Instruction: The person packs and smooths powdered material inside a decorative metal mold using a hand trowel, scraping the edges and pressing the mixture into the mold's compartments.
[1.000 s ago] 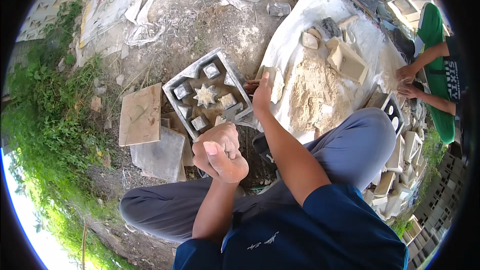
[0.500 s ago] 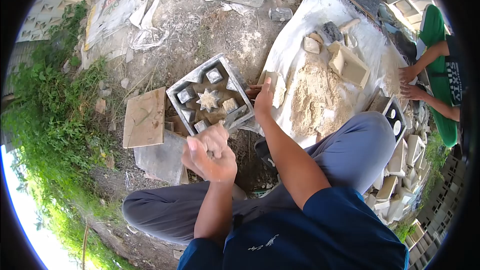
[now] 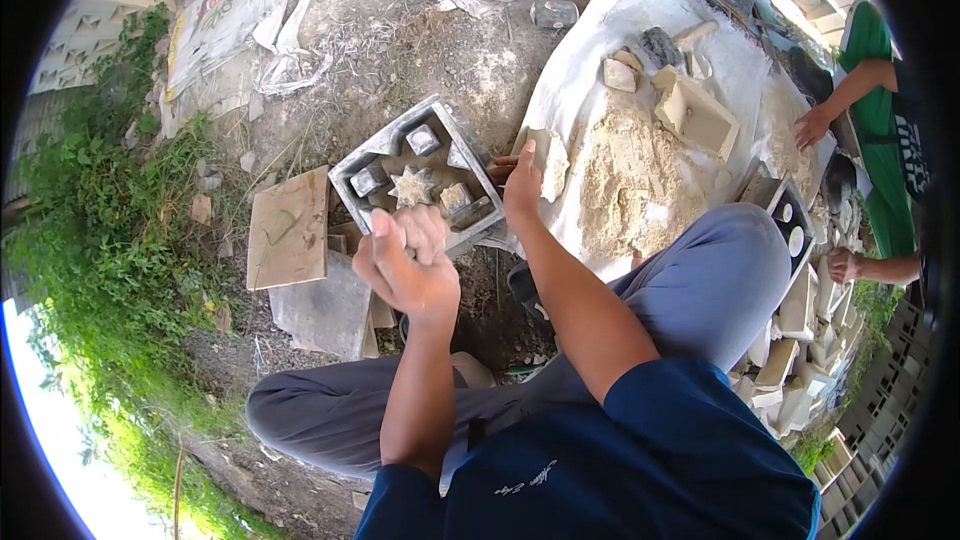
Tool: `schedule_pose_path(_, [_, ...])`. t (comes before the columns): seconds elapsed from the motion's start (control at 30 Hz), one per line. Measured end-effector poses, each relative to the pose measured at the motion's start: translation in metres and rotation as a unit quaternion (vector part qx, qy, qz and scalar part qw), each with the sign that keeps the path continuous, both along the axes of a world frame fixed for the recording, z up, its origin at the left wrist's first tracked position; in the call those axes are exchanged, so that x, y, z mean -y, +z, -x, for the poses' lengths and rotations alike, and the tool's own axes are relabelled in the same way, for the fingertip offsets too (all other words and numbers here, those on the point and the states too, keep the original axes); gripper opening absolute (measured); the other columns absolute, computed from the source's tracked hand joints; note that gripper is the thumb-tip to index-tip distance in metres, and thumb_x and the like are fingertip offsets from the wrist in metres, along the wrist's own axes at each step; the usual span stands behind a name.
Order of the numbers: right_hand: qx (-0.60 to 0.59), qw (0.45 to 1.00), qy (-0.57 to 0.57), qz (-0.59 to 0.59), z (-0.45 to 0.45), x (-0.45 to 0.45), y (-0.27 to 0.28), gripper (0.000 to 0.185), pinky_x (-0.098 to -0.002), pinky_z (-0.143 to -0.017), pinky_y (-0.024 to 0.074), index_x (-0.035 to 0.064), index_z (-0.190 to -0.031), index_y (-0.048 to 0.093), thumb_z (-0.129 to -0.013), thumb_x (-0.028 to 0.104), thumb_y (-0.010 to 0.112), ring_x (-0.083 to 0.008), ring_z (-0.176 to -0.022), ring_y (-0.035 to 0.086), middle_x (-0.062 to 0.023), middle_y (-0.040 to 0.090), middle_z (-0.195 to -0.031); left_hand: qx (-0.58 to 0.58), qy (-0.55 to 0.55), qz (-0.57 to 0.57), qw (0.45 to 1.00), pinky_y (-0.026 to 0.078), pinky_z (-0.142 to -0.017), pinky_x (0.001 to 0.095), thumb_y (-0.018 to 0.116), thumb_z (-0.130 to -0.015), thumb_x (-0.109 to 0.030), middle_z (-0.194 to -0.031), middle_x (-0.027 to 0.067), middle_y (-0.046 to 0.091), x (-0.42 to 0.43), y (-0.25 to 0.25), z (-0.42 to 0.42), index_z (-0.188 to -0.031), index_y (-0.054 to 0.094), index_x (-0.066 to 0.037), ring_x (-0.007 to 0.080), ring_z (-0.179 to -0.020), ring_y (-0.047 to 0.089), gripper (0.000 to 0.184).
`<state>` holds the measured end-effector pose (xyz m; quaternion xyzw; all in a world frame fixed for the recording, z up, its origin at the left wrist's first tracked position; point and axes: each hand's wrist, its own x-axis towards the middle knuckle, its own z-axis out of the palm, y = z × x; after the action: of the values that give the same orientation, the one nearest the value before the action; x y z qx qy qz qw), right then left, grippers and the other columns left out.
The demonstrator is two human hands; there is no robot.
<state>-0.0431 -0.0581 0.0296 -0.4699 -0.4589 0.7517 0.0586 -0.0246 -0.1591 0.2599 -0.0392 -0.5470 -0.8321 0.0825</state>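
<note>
A square grey mould [image 3: 345,180] lies tilted on the ground in front of me, with a star-shaped piece [image 3: 412,186] at its centre and small blocks around it. My left hand [image 3: 405,258] is closed in a fist over the mould's near edge, knuckles up; pale dust coats its fingers, and what they hold, if anything, is hidden. Beside the mould's right corner, my right hand [image 3: 520,185] has its fingers stretched out and spread, between the mould and a pale broken chunk [image 3: 547,162].
A white sack [image 3: 590,50] at the right bears a sandy heap [image 3: 630,185] and an open box-shaped piece [image 3: 697,120]. Flat boards [image 3: 287,230] lie left of the mould. A co-worker's hands [image 3: 815,128] are at the far right, near stacked blocks [image 3: 800,320]. A hammer [image 3: 553,14] lies beyond.
My left fist has moved left and up, now over the mould's near edge. My right hand has barely moved. The co-worker's hands have moved apart, one lower beside the stacked blocks.
</note>
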Motion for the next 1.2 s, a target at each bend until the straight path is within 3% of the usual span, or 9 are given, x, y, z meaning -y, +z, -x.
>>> schedule_pose_path(0.1, [-0.006, 1.0, 0.009, -0.02, -0.002, -0.004, -0.007, 0.083, -0.0343, -0.072, 0.0494, -0.0057, -0.089, 0.069, -0.103, 0.064, 0.026, -0.02, -0.071, 0.062, -0.0122, 0.067, -0.074, -0.102, -0.052, -0.013, 0.993, 0.022, -0.046, 0.03, 0.042, -0.105, -0.026, -0.051, -0.0006, 0.026, 0.011, 0.021, -0.021, -0.059, 0.026, -0.012, 0.0115, -0.044, 0.024, 0.051])
schedule_pose_path(0.33, [0.0, 1.0, 0.022, -0.013, 0.007, -0.005, -0.011, 0.084, -0.0353, -0.075, 0.0487, -0.0043, -0.09, 0.07, -0.102, 0.066, 0.026, -0.0214, -0.074, 0.062, -0.0117, 0.068, -0.075, 0.03, 0.061, -0.13, 0.989, 0.023, -0.044, 0.0293, 0.039, -0.105, -0.021, -0.052, -0.0009, 0.023, 0.024, 0.034, 0.003, -0.066, 0.027, -0.013, 0.0107, -0.043, 0.023, 0.042])
schedule_pose_path(0.37, [-0.007, 0.999, 0.025, -0.024, 0.005, -0.005, -0.017, 0.084, -0.0353, -0.076, 0.0488, -0.004, -0.09, 0.07, -0.102, 0.066, 0.026, -0.0212, -0.074, 0.062, -0.0115, 0.068, -0.075, -0.071, -0.007, -0.047, 0.996, 0.025, -0.045, 0.03, 0.04, -0.104, -0.02, -0.052, -0.0005, 0.025, 0.029, 0.03, -0.004, -0.07, 0.029, -0.012, 0.0116, -0.043, 0.024, 0.037])
schedule_pose_path(0.77, [-0.012, 1.0, 0.012, 0.002, 0.001, -0.001, -0.015, 0.082, -0.034, -0.073, 0.0481, -0.0042, -0.088, 0.068, -0.102, 0.066, 0.027, -0.0191, -0.071, 0.06, -0.0113, 0.067, -0.073, 0.015, 0.022, -0.092, 0.995, 0.024, -0.046, 0.0316, 0.04, -0.103, -0.018, -0.051, 0.0003, 0.026, 0.027, 0.022, -0.01, -0.063, 0.024, -0.012, 0.0125, -0.044, 0.023, 0.043])
schedule_pose_path(0.87, [-0.027, 0.998, 0.027, -0.055, -0.002, -0.001, -0.022, 0.084, -0.0337, -0.07, 0.0527, -0.0034, -0.092, 0.068, -0.102, 0.068, 0.024, -0.0216, -0.069, 0.065, -0.0124, 0.069, -0.077, -0.045, -0.044, -0.046, 0.997, 0.024, -0.046, 0.0314, 0.042, -0.103, -0.017, -0.05, 0.0001, 0.027, 0.029, 0.012, -0.022, -0.063, 0.025, -0.011, 0.0123, -0.044, 0.024, 0.043])
schedule_pose_path(1.0, [-0.022, 1.0, 0.014, -0.011, 0.005, -0.004, -0.018, 0.084, -0.0337, -0.07, 0.0526, -0.0029, -0.092, 0.068, -0.102, 0.068, 0.025, -0.0218, -0.07, 0.065, -0.012, 0.069, -0.077, 0.025, 0.077, 0.059, 0.995, 0.022, -0.046, 0.0313, 0.045, -0.103, -0.018, -0.048, -0.0011, 0.027, 0.011, -0.023, -0.024, -0.059, 0.025, -0.011, 0.0115, -0.043, 0.023, 0.048])
schedule_pose_path(1.07, [-0.035, 0.999, 0.003, -0.012, -0.002, 0.0, -0.016, 0.082, -0.0342, -0.07, 0.0489, -0.0053, -0.087, 0.067, -0.103, 0.065, 0.028, -0.0199, -0.068, 0.061, -0.0125, 0.067, -0.074, -0.012, -0.014, 0.004, 1.0, 0.023, -0.045, 0.0312, 0.047, -0.103, -0.019, -0.048, -0.0009, 0.029, 0.008, 0.015, -0.029, -0.057, 0.026, -0.011, 0.011, -0.042, 0.025, 0.051])
schedule_pose_path(1.13, [-0.031, 0.999, -0.002, -0.013, -0.005, 0.002, -0.019, 0.082, -0.0334, -0.069, 0.0484, -0.0052, -0.087, 0.067, -0.103, 0.065, 0.029, -0.019, -0.067, 0.06, -0.0119, 0.067, -0.073, -0.019, -0.014, -0.009, 1.0, 0.023, -0.045, 0.0305, 0.046, -0.103, -0.018, -0.047, -0.0009, 0.03, 0.009, 0.005, -0.03, -0.056, 0.026, -0.011, 0.0104, -0.043, 0.028, 0.052])
schedule_pose_path(1.2, [-0.035, 0.999, -0.009, -0.014, 0.0, 0.001, -0.023, 0.081, -0.032, -0.067, 0.0481, -0.0051, -0.086, 0.067, -0.103, 0.064, 0.03, -0.0177, -0.064, 0.059, -0.011, 0.066, -0.072, -0.044, -0.037, -0.013, 0.998, 0.023, -0.047, 0.0314, 0.043, -0.101, -0.013, -0.055, 0.0009, 0.025, 0.007, -0.018, -0.025, -0.071, 0.029, -0.011, 0.0126, -0.045, 0.023, 0.033])
